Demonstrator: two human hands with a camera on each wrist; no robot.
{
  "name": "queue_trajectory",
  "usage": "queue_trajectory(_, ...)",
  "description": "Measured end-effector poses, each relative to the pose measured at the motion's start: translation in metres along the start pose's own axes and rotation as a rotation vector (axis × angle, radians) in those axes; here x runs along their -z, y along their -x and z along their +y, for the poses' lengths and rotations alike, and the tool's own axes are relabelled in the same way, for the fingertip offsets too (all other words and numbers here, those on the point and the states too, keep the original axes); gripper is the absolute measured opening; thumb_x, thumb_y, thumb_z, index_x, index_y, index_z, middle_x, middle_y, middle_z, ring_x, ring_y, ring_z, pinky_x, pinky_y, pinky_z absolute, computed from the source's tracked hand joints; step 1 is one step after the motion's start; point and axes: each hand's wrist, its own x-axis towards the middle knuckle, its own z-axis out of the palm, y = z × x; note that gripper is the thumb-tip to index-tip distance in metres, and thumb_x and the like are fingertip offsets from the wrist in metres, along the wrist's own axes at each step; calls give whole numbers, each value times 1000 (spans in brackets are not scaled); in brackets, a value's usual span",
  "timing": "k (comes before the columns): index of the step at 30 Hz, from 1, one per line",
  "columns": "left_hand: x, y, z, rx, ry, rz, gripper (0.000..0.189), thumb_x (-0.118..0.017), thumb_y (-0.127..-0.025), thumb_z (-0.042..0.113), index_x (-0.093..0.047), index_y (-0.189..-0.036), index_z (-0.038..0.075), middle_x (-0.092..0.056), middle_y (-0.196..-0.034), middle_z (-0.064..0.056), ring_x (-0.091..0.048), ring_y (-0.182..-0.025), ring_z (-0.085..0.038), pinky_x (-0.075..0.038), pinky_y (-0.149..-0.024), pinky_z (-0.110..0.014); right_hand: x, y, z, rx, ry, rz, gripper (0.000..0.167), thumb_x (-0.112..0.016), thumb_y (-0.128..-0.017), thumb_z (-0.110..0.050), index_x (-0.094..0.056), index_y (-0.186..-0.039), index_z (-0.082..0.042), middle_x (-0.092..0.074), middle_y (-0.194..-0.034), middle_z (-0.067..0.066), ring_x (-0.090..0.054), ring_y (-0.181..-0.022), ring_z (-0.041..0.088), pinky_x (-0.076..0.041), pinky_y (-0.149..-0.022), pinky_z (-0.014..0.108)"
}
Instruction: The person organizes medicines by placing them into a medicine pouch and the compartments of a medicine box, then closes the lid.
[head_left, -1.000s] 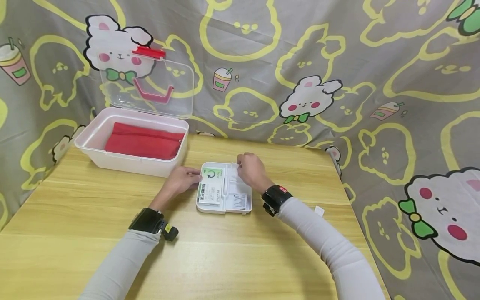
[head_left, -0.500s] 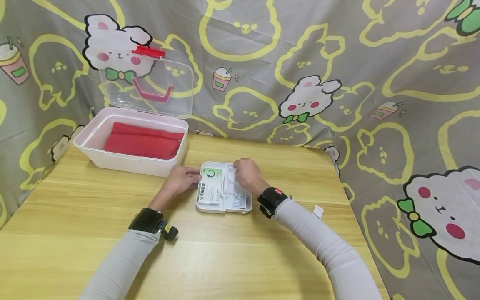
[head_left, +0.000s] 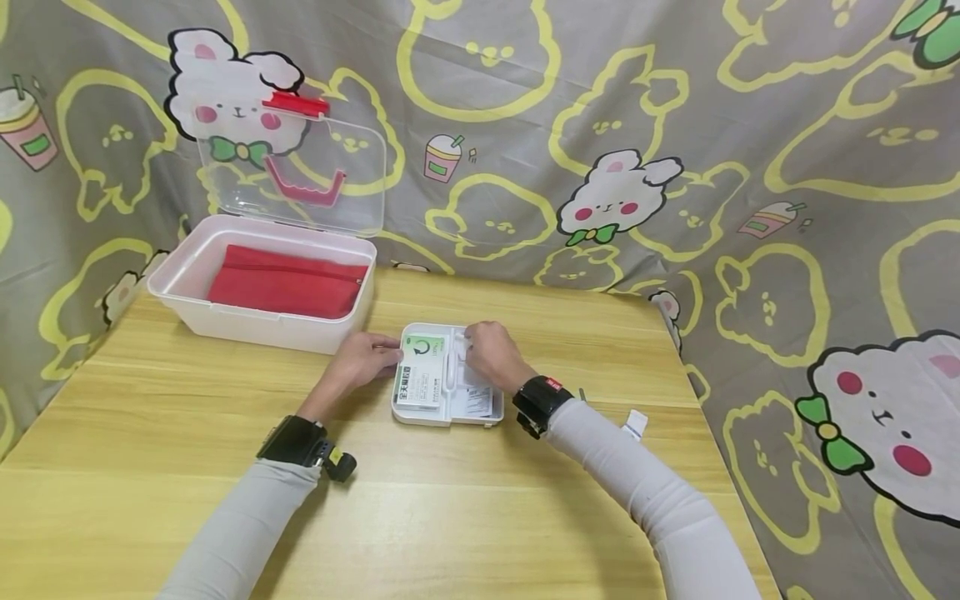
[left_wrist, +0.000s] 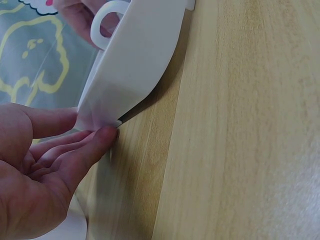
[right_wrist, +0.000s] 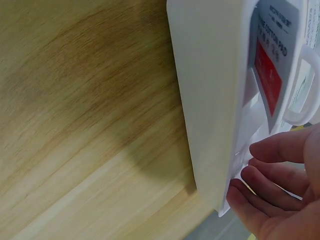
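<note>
A white plastic case (head_left: pixel 422 419) stands open on the table, with a white loop handle (right_wrist: pixel 306 117) along its middle. A white-and-green medicine box (head_left: pixel 422 372) lies in its left half. My left hand (head_left: pixel 365 358) grips the case's left edge, thumb and fingers on opposite sides of the rim in the left wrist view. Inside the right half, my right hand (head_left: pixel 495 350) has loosely bent fingers touching clear film at the far end. A red-and-grey cotton pad packet (right_wrist: pixel 270 70) and a small printed packet (head_left: pixel 478 403) lie in that half.
Behind and left stands a translucent storage bin (head_left: pixel 262 327), its clear lid (head_left: pixel 240 187) raised, with a red zipped pouch (head_left: pixel 292 287) inside. A small white slip (head_left: pixel 635 423) lies to the right. A patterned curtain (head_left: pixel 510 250) hangs behind the wooden table (head_left: pixel 420 508).
My right hand has moved slightly left and nearer to me, lower into the case's right half, where clear film showed under its fingers. My left hand has stayed on the left edge.
</note>
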Motion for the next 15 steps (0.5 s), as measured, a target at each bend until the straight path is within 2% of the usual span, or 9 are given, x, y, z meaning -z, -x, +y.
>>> queue_trajectory(4,0,0,0,-6,2,1,40,-65,-98,13,-62,-132,-8,-66,-128,-28,-71,-111,-34,-62,-87,-34,0,1,0,7,10,-4,43,-55,-86,5,-67,-128,-1,-69,-128,19,-69,-107,28,-61,-89,35)
queue_trajectory(8,0,0,0,-12,-3,-2,40,-64,-98,14,-62,-132,-8,-65,-128,-28,-71,-111,-34,-62,-86,-34,0,3,0,11,4,3,43,-56,-88,3,-66,-129,-1,-69,-127,20,-69,-109,30,-60,-91,37)
queue_trajectory(12,0,0,-1,-9,-10,-3,40,-64,-98,14,-62,-132,-7,-65,-130,-28,-71,-111,-34,-62,-87,-33,2,4,2,12,-30,41,41,-59,-89,1,-66,-129,-1,-69,-127,20,-67,-115,32,-58,-97,40)
queue_trajectory(15,1,0,-1,-5,-12,-3,40,-65,-98,14,-62,-132,-7,-65,-131,-27,-71,-111,-34,-62,-87,-34,6,5,5,22,-38,80,38,-60,-90,-2,-67,-127,-1,-70,-125,19,-68,-112,30,-57,-97,40)
